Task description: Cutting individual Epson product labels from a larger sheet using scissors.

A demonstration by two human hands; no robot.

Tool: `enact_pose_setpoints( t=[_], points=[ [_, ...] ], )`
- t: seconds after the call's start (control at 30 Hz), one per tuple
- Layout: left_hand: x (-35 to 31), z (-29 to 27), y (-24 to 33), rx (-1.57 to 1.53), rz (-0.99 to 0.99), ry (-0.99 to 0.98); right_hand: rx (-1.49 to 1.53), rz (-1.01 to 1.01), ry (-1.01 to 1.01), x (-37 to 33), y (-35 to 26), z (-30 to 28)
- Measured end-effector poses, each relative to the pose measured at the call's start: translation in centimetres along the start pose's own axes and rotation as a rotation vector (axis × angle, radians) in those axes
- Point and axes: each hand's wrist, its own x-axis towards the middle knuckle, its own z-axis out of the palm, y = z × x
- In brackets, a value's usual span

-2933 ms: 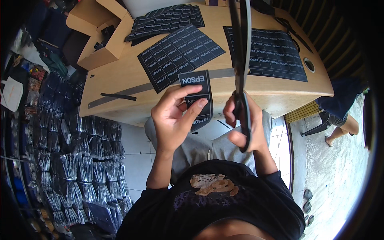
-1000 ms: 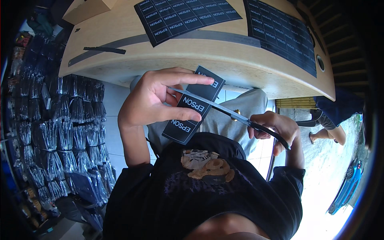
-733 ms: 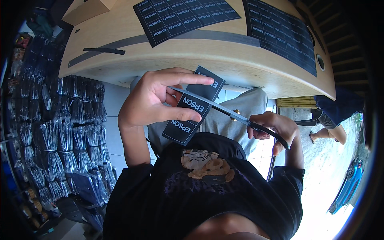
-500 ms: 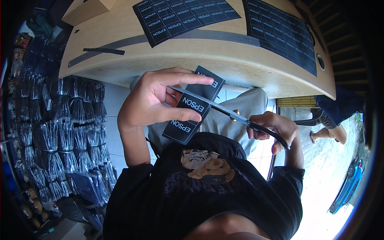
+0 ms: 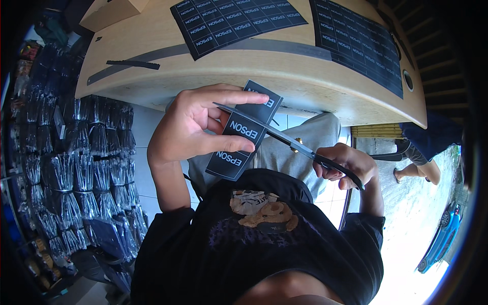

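My left hand (image 5: 195,124) pinches a black strip of printed labels (image 5: 229,161), thumb on its lower part and index finger stretched over its upper part. The strip is held tilted above my lap, in front of the table edge. My right hand (image 5: 348,165) is wrapped round the black handles of a pair of scissors (image 5: 305,149). The long metal blades lie across the strip, between my left thumb and index finger, with one tip reaching out near my left fingers. Part of the blades is hidden by the strip.
On the wooden table (image 5: 127,84) lie a large black label sheet (image 5: 239,25), a second sheet (image 5: 356,46), a grey metal ruler (image 5: 168,52) and a thin dark offcut (image 5: 133,64). A cardboard box (image 5: 114,12) stands far left. Plastic-wrapped bundles (image 5: 66,168) fill the left side. A person (image 5: 424,147) is at right.
Both hands, the label strip and the scissors have shifted very slightly left and up. The hold of each hand looks the same.
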Motion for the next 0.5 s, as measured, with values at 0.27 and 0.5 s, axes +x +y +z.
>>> enact_pose_setpoints(
  t=[0.27,0.5],
  points=[
    [0.07,-0.2,0.0,0.009,0.006,-0.008,-0.127,-0.011,0.009,0.0,-0.19,-0.08],
    [0.17,-0.28,0.37,-0.021,-0.071,0.001,-0.126,-0.016,0.026,-0.15,-0.07,0.02]
  ],
)
